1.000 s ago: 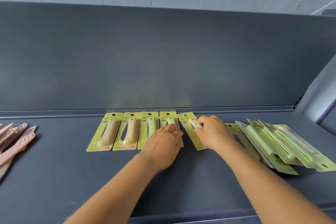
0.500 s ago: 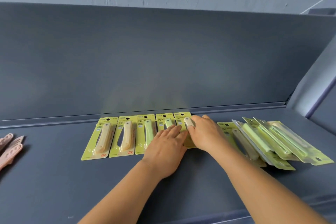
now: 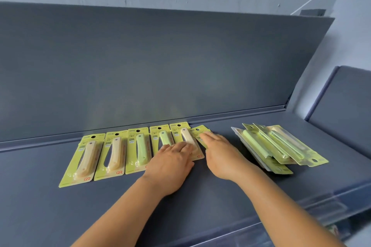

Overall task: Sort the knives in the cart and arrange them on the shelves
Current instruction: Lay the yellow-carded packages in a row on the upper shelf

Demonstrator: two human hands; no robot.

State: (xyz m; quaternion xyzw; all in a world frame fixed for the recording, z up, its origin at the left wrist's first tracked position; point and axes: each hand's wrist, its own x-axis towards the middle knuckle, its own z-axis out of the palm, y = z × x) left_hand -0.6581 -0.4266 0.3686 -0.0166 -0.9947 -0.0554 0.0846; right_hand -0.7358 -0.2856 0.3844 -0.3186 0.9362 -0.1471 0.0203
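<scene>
Several packaged fruit knives on yellow-green cards lie in a row on the dark shelf (image 3: 60, 216). From the left they are two beige-handled packs (image 3: 86, 158), two green-handled packs (image 3: 140, 150) and a cream-handled pack (image 3: 187, 138). My left hand (image 3: 170, 166) rests flat on the lower ends of the fourth and fifth packs. My right hand (image 3: 220, 154) lies flat over a sixth, slightly tilted pack (image 3: 198, 132) and hides most of it. Neither hand grips anything.
A loose pile of green knife packs (image 3: 277, 146) lies overlapping on the shelf to the right of my hands. The shelf's back panel (image 3: 160, 66) rises right behind the row. A lower side shelf (image 3: 345, 110) stands at the far right.
My right hand has set the cream-handled pack straight into the row as its fifth pack, then moved right onto another card. My left hand has slid right onto the packs' lower ends.
</scene>
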